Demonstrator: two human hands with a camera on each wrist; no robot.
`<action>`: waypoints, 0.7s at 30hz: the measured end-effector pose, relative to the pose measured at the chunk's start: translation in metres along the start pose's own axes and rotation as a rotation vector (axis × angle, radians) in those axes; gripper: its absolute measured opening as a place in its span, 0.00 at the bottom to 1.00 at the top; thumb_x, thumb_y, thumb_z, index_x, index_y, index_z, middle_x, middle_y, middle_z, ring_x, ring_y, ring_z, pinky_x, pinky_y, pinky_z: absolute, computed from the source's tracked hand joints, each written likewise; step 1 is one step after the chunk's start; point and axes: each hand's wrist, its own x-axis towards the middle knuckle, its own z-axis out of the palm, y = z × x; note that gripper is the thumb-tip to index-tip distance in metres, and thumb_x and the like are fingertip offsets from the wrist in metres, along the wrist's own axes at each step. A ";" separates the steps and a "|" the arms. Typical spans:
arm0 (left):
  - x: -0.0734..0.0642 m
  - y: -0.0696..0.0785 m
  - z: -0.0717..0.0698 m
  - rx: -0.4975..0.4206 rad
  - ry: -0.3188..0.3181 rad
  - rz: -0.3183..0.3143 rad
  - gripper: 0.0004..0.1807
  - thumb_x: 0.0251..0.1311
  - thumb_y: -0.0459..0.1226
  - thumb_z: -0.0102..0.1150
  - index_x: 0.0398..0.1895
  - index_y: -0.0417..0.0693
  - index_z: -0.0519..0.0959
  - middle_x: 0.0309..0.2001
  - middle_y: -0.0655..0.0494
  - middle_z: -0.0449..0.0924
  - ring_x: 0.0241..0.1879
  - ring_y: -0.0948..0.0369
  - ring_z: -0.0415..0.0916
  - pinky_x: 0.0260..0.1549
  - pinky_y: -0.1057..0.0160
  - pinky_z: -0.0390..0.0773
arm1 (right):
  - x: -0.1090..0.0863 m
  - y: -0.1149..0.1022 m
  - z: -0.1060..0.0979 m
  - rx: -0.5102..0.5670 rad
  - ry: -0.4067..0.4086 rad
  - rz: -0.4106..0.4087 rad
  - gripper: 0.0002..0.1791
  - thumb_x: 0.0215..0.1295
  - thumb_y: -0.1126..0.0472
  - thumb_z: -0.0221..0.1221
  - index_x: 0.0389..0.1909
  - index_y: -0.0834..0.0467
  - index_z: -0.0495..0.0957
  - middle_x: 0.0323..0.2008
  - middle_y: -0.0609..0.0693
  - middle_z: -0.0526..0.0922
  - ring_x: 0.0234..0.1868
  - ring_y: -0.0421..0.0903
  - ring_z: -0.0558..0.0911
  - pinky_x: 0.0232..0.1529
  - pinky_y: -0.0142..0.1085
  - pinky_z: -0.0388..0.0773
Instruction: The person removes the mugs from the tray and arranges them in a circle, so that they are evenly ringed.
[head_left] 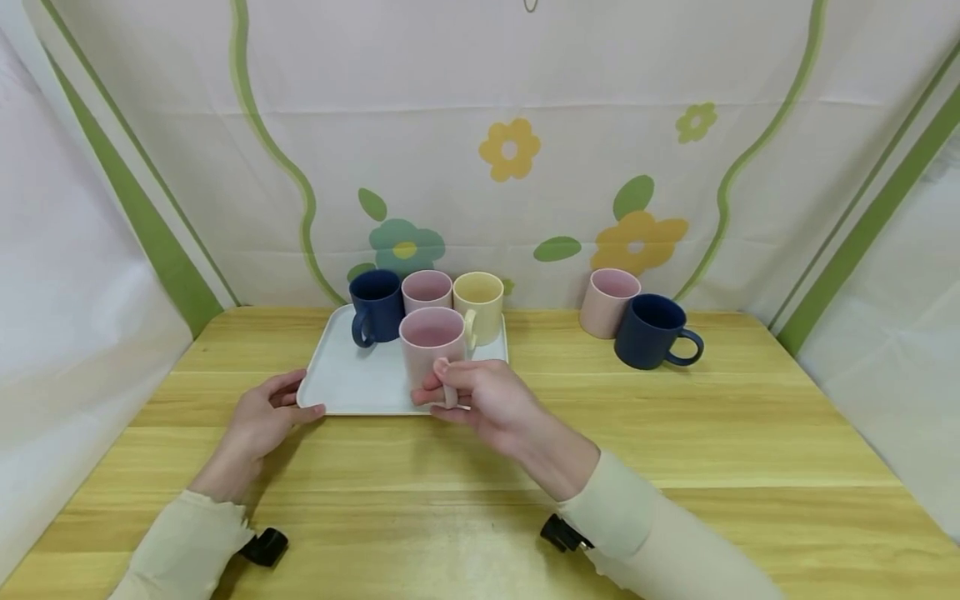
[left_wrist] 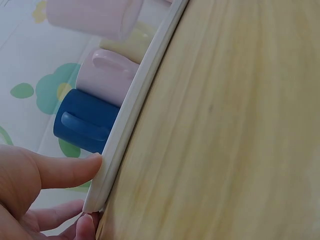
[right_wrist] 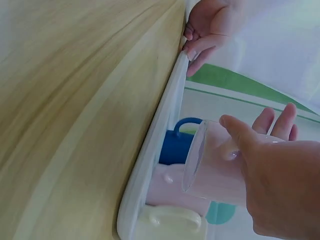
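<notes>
My right hand (head_left: 498,402) pinches the handle of a pink mug (head_left: 432,350), which is upright above the front right part of a white tray (head_left: 352,379). In the right wrist view, a gap shows between the base of this mug (right_wrist: 217,162) and the tray. My left hand (head_left: 264,417) grips the tray's front left corner, its thumb (left_wrist: 75,171) against the rim. Along the tray's back stand a dark blue mug (head_left: 377,304), a second pink mug (head_left: 427,288) and a yellow mug (head_left: 483,304). The held mug partly hides the second pink one.
Right of the tray, another pink mug (head_left: 609,304) and another dark blue mug (head_left: 651,333) stand close together on the wooden table (head_left: 750,467). A white cloth with printed flowers (head_left: 510,150) hangs behind the table, and white cloth flanks both sides.
</notes>
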 end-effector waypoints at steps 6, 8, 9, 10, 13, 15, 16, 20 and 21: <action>0.000 0.000 0.000 0.006 0.000 0.000 0.47 0.69 0.41 0.70 0.85 0.41 0.56 0.75 0.34 0.67 0.66 0.45 0.68 0.43 0.76 0.70 | -0.013 -0.005 -0.015 -0.030 0.020 -0.026 0.16 0.81 0.59 0.55 0.48 0.70 0.83 0.36 0.49 0.91 0.49 0.46 0.91 0.71 0.58 0.75; 0.000 0.001 0.000 0.002 0.001 -0.001 0.47 0.69 0.40 0.70 0.85 0.41 0.56 0.74 0.34 0.67 0.66 0.45 0.68 0.42 0.77 0.70 | -0.016 -0.006 -0.020 -0.032 0.032 -0.037 0.16 0.81 0.59 0.55 0.48 0.71 0.83 0.36 0.49 0.91 0.49 0.46 0.91 0.70 0.57 0.77; 0.000 0.001 0.001 0.000 0.001 -0.001 0.46 0.69 0.40 0.70 0.85 0.41 0.56 0.74 0.34 0.68 0.66 0.46 0.68 0.42 0.77 0.70 | -0.018 -0.006 -0.023 -0.032 0.039 -0.043 0.17 0.81 0.59 0.55 0.49 0.71 0.82 0.37 0.49 0.90 0.48 0.46 0.91 0.69 0.57 0.77; 0.001 0.001 0.001 -0.001 0.001 -0.002 0.46 0.69 0.40 0.70 0.85 0.41 0.56 0.74 0.34 0.68 0.66 0.46 0.69 0.42 0.77 0.71 | -0.019 -0.007 -0.026 -0.035 0.048 -0.047 0.17 0.81 0.59 0.55 0.48 0.71 0.82 0.37 0.49 0.90 0.48 0.46 0.91 0.68 0.56 0.78; 0.001 0.002 0.003 -0.011 -0.004 -0.006 0.46 0.69 0.40 0.70 0.85 0.41 0.56 0.74 0.35 0.68 0.67 0.47 0.68 0.43 0.76 0.70 | -0.023 -0.008 -0.035 -0.047 0.077 -0.063 0.16 0.82 0.59 0.56 0.47 0.70 0.83 0.36 0.50 0.90 0.46 0.46 0.92 0.66 0.54 0.81; 0.002 0.002 0.003 -0.015 -0.005 -0.008 0.47 0.69 0.40 0.70 0.85 0.41 0.56 0.74 0.35 0.67 0.67 0.47 0.68 0.44 0.76 0.70 | -0.026 -0.008 -0.039 -0.055 0.091 -0.077 0.16 0.82 0.59 0.55 0.45 0.69 0.84 0.35 0.50 0.91 0.45 0.46 0.92 0.64 0.54 0.82; 0.001 0.002 0.003 -0.017 -0.006 -0.010 0.47 0.69 0.40 0.70 0.85 0.41 0.56 0.74 0.35 0.67 0.67 0.47 0.68 0.44 0.76 0.70 | -0.026 -0.009 -0.041 -0.060 0.100 -0.084 0.15 0.82 0.59 0.55 0.43 0.68 0.84 0.35 0.50 0.91 0.44 0.45 0.92 0.64 0.53 0.82; 0.000 0.001 0.001 -0.018 0.001 -0.012 0.46 0.70 0.39 0.69 0.85 0.40 0.56 0.74 0.35 0.67 0.66 0.47 0.68 0.43 0.77 0.71 | -0.028 -0.010 -0.045 -0.062 0.139 -0.107 0.15 0.82 0.59 0.55 0.43 0.68 0.84 0.35 0.49 0.90 0.43 0.44 0.91 0.63 0.50 0.83; 0.000 0.001 0.001 -0.017 0.002 -0.012 0.46 0.70 0.39 0.69 0.85 0.40 0.56 0.74 0.35 0.67 0.66 0.47 0.68 0.43 0.77 0.71 | -0.028 -0.010 -0.045 -0.060 0.155 -0.112 0.16 0.82 0.59 0.55 0.44 0.68 0.83 0.35 0.49 0.90 0.43 0.43 0.91 0.63 0.49 0.83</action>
